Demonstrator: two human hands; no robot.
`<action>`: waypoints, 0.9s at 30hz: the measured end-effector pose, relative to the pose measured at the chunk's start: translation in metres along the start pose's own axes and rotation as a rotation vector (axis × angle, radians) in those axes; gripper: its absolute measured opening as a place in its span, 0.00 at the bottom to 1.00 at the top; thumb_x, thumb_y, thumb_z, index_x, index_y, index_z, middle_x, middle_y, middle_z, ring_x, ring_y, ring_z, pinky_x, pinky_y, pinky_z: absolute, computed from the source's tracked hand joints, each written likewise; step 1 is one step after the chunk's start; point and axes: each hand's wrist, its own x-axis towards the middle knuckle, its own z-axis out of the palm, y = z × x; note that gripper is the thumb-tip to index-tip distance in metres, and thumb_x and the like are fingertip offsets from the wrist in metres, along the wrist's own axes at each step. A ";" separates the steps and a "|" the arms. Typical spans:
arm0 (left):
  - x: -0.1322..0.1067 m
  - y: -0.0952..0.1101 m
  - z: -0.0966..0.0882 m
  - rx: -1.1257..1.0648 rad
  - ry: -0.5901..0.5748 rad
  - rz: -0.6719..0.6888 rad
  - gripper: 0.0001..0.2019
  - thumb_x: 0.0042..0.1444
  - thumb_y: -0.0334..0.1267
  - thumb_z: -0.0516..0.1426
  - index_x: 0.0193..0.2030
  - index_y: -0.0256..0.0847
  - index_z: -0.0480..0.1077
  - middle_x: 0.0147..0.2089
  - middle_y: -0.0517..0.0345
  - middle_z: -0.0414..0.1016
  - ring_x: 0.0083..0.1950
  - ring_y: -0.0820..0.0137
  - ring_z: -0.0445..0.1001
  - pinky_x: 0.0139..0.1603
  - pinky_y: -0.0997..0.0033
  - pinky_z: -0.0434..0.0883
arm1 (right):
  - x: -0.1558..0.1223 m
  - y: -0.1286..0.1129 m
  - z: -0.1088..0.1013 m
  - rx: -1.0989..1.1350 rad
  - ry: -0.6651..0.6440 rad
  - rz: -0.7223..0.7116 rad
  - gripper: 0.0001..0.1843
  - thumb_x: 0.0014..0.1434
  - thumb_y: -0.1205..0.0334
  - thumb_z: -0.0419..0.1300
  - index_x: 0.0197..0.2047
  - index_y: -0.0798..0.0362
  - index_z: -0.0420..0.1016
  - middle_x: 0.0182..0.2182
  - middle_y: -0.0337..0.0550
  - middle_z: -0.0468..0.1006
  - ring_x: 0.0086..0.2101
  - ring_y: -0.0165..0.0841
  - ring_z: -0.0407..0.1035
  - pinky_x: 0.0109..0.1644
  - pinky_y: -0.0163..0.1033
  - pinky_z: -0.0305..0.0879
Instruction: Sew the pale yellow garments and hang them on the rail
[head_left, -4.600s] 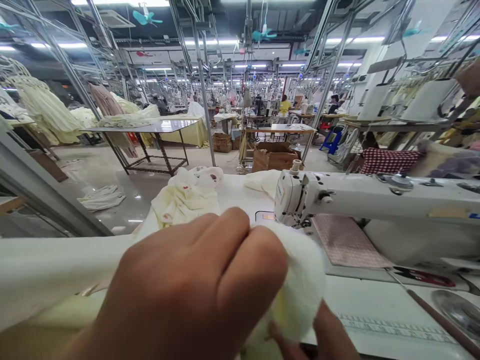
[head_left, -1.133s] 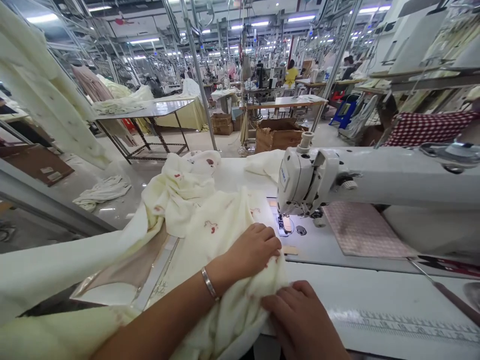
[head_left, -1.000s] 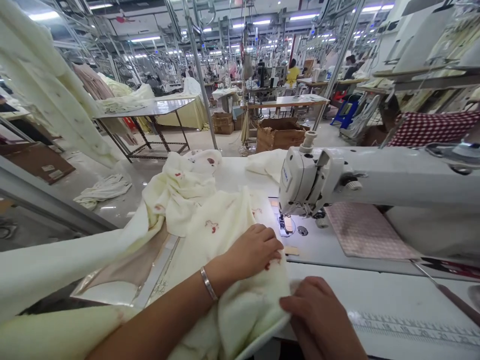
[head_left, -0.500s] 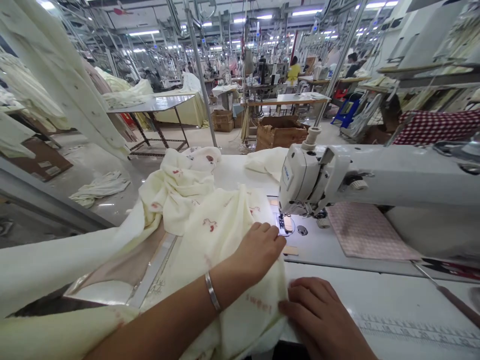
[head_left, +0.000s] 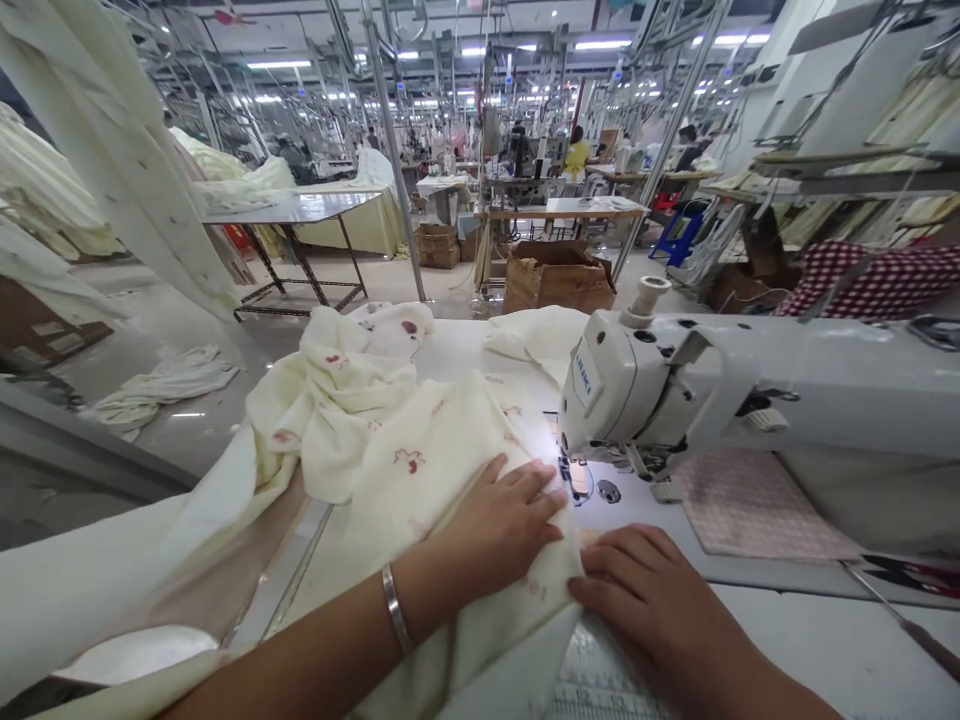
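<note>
Spreading the left hand palm down, with fingers slightly apart, over the pale-yellow soft cloth with small reddish prints; wearing a shiny silver bracelet at that wrist. Reaching with those fingertips to just left of the lit needle area below the head of the white sewing machine. Touching the right edge of the cloth with the bent, close-set fingers of the right hand; impossible to tell whether pinching it or only resting there. Lying, in the cloth's case, across the white tabletop, bunched into folds toward the far left. Showing a ruler with printed numbers beside the right forearm, a flat pink checked fabric piece under the machine's arm, and, beyond the tabletop, a torn brown cardboard box and a blue plastic stool.
</note>
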 end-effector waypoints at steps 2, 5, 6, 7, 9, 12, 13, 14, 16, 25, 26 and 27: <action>0.005 -0.002 0.001 0.005 0.013 0.006 0.15 0.64 0.41 0.48 0.56 0.42 0.59 0.61 0.51 0.60 0.61 0.63 0.59 0.60 0.52 0.56 | 0.001 0.005 0.001 -0.012 -0.015 -0.002 0.15 0.61 0.73 0.46 0.35 0.50 0.73 0.32 0.40 0.74 0.35 0.33 0.64 0.42 0.41 0.55; 0.006 -0.002 0.005 -0.005 0.026 0.017 0.15 0.64 0.41 0.48 0.56 0.42 0.59 0.61 0.50 0.60 0.61 0.63 0.59 0.60 0.52 0.56 | -0.003 0.007 0.004 0.002 0.005 0.002 0.15 0.59 0.74 0.47 0.36 0.51 0.73 0.32 0.41 0.74 0.36 0.33 0.64 0.41 0.41 0.56; 0.006 -0.002 0.006 -0.010 0.028 0.020 0.15 0.64 0.41 0.48 0.56 0.42 0.59 0.61 0.49 0.60 0.61 0.63 0.58 0.60 0.52 0.56 | -0.004 0.008 0.005 0.013 0.039 0.015 0.14 0.59 0.74 0.48 0.37 0.51 0.73 0.34 0.42 0.74 0.36 0.34 0.64 0.41 0.41 0.56; 0.006 -0.003 0.006 -0.013 0.031 0.022 0.15 0.64 0.41 0.48 0.56 0.42 0.59 0.61 0.49 0.60 0.61 0.63 0.58 0.60 0.52 0.56 | -0.005 0.008 0.006 0.020 0.076 0.030 0.13 0.58 0.73 0.49 0.37 0.51 0.73 0.35 0.44 0.74 0.37 0.35 0.64 0.41 0.42 0.57; 0.006 -0.004 0.007 -0.010 0.040 0.023 0.16 0.64 0.41 0.48 0.56 0.42 0.59 0.61 0.49 0.59 0.61 0.62 0.58 0.59 0.52 0.56 | -0.007 0.008 0.006 0.007 0.124 0.043 0.12 0.57 0.73 0.51 0.37 0.52 0.73 0.38 0.46 0.74 0.38 0.36 0.63 0.42 0.43 0.57; 0.007 -0.006 0.007 -0.004 0.065 0.057 0.14 0.63 0.40 0.49 0.54 0.42 0.61 0.59 0.50 0.61 0.59 0.62 0.60 0.59 0.53 0.56 | -0.006 0.007 0.003 -0.026 0.130 -0.023 0.12 0.56 0.74 0.51 0.37 0.53 0.73 0.37 0.43 0.76 0.39 0.35 0.64 0.43 0.43 0.58; 0.007 -0.007 0.007 -0.006 0.072 0.096 0.12 0.64 0.39 0.48 0.52 0.43 0.63 0.57 0.51 0.64 0.57 0.64 0.62 0.59 0.54 0.55 | -0.006 0.007 0.003 -0.031 0.107 -0.043 0.12 0.57 0.74 0.51 0.38 0.53 0.73 0.36 0.42 0.76 0.38 0.35 0.65 0.43 0.42 0.59; 0.007 -0.009 0.007 -0.014 0.075 0.144 0.10 0.64 0.37 0.48 0.49 0.43 0.65 0.54 0.53 0.66 0.54 0.65 0.63 0.59 0.56 0.55 | -0.006 0.007 0.002 -0.034 0.085 -0.054 0.12 0.58 0.73 0.50 0.38 0.53 0.73 0.36 0.41 0.77 0.38 0.34 0.65 0.43 0.42 0.59; 0.007 -0.011 0.006 -0.037 0.070 0.229 0.09 0.64 0.35 0.48 0.46 0.43 0.67 0.48 0.56 0.69 0.49 0.69 0.66 0.59 0.60 0.56 | -0.007 0.007 0.003 -0.040 0.048 -0.051 0.13 0.59 0.73 0.48 0.37 0.53 0.73 0.36 0.41 0.77 0.38 0.33 0.65 0.44 0.42 0.59; 0.025 -0.024 0.003 -0.008 0.079 0.216 0.09 0.64 0.36 0.48 0.41 0.41 0.70 0.42 0.57 0.71 0.43 0.71 0.66 0.51 0.67 0.62 | 0.005 0.020 0.010 -0.105 0.097 -0.001 0.14 0.58 0.74 0.48 0.35 0.52 0.73 0.33 0.40 0.77 0.35 0.34 0.66 0.43 0.42 0.58; 0.028 -0.026 0.002 -0.011 0.091 0.201 0.09 0.64 0.36 0.49 0.39 0.41 0.70 0.41 0.58 0.71 0.43 0.71 0.66 0.50 0.68 0.62 | 0.006 0.023 0.012 -0.119 0.106 0.021 0.13 0.58 0.73 0.49 0.34 0.51 0.73 0.32 0.41 0.76 0.35 0.34 0.66 0.41 0.41 0.58; 0.031 -0.028 0.001 -0.013 0.105 0.185 0.09 0.64 0.36 0.50 0.37 0.41 0.69 0.40 0.59 0.71 0.42 0.72 0.66 0.50 0.69 0.62 | 0.008 0.027 0.015 -0.140 0.113 0.040 0.12 0.58 0.71 0.49 0.34 0.51 0.73 0.31 0.41 0.76 0.34 0.34 0.67 0.39 0.40 0.59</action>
